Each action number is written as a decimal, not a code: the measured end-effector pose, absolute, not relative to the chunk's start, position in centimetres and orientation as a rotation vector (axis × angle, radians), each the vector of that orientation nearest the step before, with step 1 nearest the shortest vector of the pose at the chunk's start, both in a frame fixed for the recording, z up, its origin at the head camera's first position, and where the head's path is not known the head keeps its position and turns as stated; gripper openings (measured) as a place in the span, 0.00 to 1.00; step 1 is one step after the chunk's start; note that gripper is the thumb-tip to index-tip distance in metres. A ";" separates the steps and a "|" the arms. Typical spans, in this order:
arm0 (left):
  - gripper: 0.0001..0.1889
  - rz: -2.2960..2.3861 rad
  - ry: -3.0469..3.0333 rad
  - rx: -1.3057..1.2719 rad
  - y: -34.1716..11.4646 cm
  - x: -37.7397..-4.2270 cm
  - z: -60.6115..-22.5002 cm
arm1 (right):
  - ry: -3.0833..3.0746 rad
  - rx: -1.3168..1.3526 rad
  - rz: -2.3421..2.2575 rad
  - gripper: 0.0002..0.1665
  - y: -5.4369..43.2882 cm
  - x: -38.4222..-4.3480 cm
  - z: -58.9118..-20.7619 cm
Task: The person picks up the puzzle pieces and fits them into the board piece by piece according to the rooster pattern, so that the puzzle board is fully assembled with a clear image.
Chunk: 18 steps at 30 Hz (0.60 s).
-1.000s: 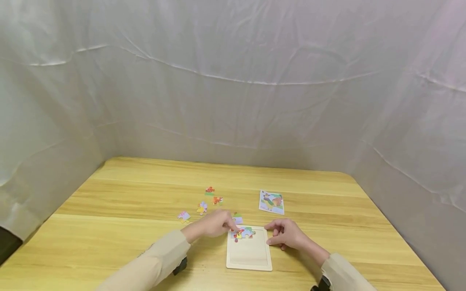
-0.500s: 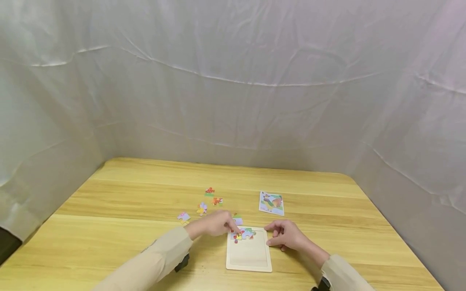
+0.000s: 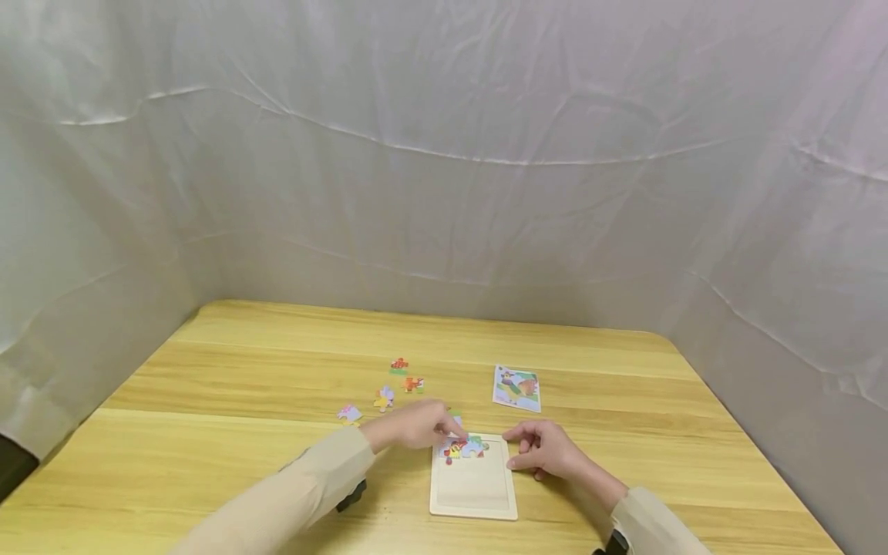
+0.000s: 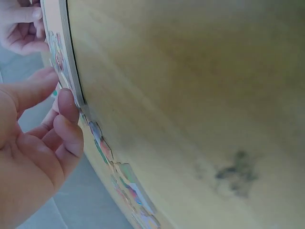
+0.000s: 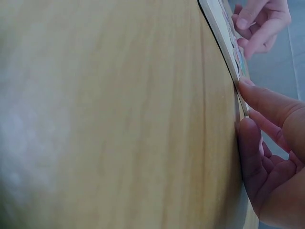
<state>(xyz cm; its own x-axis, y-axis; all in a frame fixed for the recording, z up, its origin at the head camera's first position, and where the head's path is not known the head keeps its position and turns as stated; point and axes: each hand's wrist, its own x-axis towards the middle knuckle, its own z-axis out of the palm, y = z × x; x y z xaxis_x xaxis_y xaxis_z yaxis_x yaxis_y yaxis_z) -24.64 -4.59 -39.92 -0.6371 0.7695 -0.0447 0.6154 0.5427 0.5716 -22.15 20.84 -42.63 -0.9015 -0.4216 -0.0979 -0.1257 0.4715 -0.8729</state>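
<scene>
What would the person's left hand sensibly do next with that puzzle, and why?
Probably press the piece under the left hand flat into the joined pieces at the puzzle tray's far end: the fingertips rest there, and the right hand steadies the tray's edge.

Head view high; wrist views table-level.

The counter [image 3: 243, 385] was pale yellow wood with streaked grain. The puzzle tray [image 3: 474, 493] was cream. The loose puzzle pieces [image 3: 384, 397] showed pink, orange, yellow and green. The picture card [image 3: 516, 388] was multicoloured; the sleeves [image 3: 305, 493] were beige.
</scene>
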 end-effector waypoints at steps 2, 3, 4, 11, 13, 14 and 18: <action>0.07 0.764 2.453 1.143 -4.3 -24.8 -39.9 | 2.423 -0.465 -1.399 0.24 20.9 -22.2 -42.7; 0.08 0.785 2.427 1.137 -4.2 -24.8 -39.9 | 2.424 -0.463 -1.398 0.25 20.9 -22.2 -42.7; 0.12 0.809 2.403 1.126 -4.2 -24.9 -39.9 | 2.427 -0.462 -1.396 0.25 20.9 -22.2 -42.7; 0.16 0.934 2.298 1.052 -3.9 -25.8 -40.1 | 2.430 -0.455 -1.387 0.25 21.0 -22.3 -42.8; 0.15 0.935 2.297 1.049 -3.8 -26.0 -40.1 | 2.428 -0.454 -1.389 0.25 21.0 -22.3 -42.7; 0.15 0.934 2.300 1.045 -3.8 -26.1 -40.2 | 2.426 -0.456 -1.391 0.25 21.0 -22.3 -42.7; 0.13 0.937 2.301 1.046 -3.6 -26.3 -40.4 | 2.416 -0.462 -1.395 0.25 20.9 -22.3 -42.6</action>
